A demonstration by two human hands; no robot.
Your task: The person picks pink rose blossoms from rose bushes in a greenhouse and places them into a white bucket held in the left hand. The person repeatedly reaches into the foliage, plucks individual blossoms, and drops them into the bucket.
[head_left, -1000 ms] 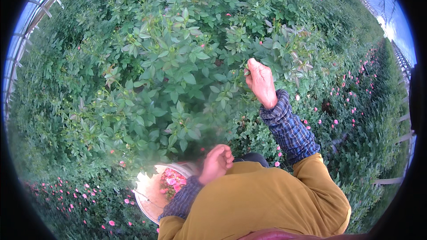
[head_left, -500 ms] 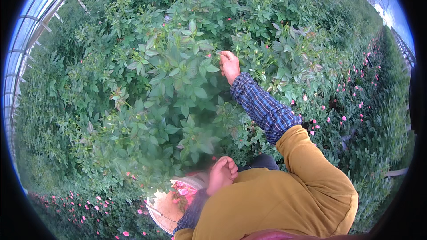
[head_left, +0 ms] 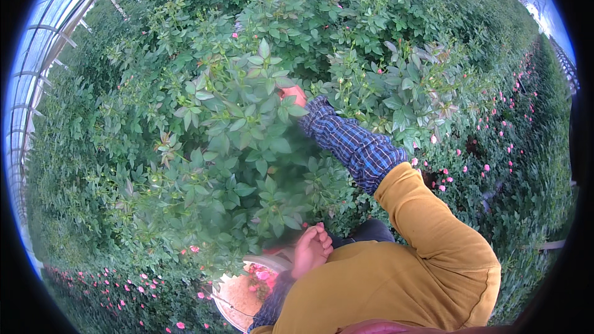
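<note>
bucket [head_left: 238, 300] low-left, pink rose heads inside | L hand [head_left: 311, 248] above its rim, fingers curled shut, holds nothing I can see | rose bush [head_left: 247, 148] centre, stems thin, springy, prob. thorny; grip low on bare stem | R hand [head_left: 293, 94] deep in leaves, fingers hidden, can't tell
</note>
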